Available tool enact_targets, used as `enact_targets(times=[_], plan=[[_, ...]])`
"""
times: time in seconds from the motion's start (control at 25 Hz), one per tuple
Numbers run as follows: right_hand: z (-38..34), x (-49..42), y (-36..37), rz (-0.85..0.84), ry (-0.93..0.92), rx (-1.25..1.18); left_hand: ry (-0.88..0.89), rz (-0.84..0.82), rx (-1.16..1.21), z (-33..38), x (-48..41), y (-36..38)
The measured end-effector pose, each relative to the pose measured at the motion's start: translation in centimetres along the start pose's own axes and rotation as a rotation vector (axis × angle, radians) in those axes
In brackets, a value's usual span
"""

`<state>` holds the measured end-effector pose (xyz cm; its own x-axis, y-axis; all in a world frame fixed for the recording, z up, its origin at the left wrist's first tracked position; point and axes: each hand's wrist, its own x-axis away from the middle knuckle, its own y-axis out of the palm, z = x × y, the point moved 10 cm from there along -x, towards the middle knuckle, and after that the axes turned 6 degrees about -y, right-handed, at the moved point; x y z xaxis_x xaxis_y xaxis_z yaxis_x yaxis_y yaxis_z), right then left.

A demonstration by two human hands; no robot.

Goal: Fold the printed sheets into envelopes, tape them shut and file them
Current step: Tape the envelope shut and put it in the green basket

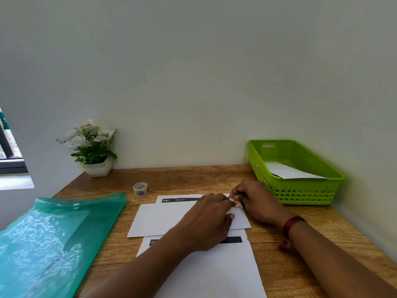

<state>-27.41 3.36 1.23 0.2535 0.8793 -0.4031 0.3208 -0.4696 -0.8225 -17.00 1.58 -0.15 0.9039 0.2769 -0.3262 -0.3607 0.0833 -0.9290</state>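
On the wooden desk (193, 177), our left hand (209, 220) presses the folded sheet (163, 218) flat, fingers relaxed; our right hand (255, 203) pinches a tape strip (237, 205) at its right edge; light, limp paper, we judge, best pinned near the fold.

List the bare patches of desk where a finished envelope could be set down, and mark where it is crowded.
Free: the wood along the wall between tape roll and green basket; a narrow strip between teal folder and folded sheet. Crowded: the centre, where the left hand presses it and the right hand pinches a tape piece.
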Motion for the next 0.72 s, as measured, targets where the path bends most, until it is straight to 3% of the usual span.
enact_targets(times=[0.72], plan=[[-0.3,0.1,1.2,-0.009,-0.036,0.253,-0.032,-0.089,-0.073,-0.8,-0.1,2.5]])
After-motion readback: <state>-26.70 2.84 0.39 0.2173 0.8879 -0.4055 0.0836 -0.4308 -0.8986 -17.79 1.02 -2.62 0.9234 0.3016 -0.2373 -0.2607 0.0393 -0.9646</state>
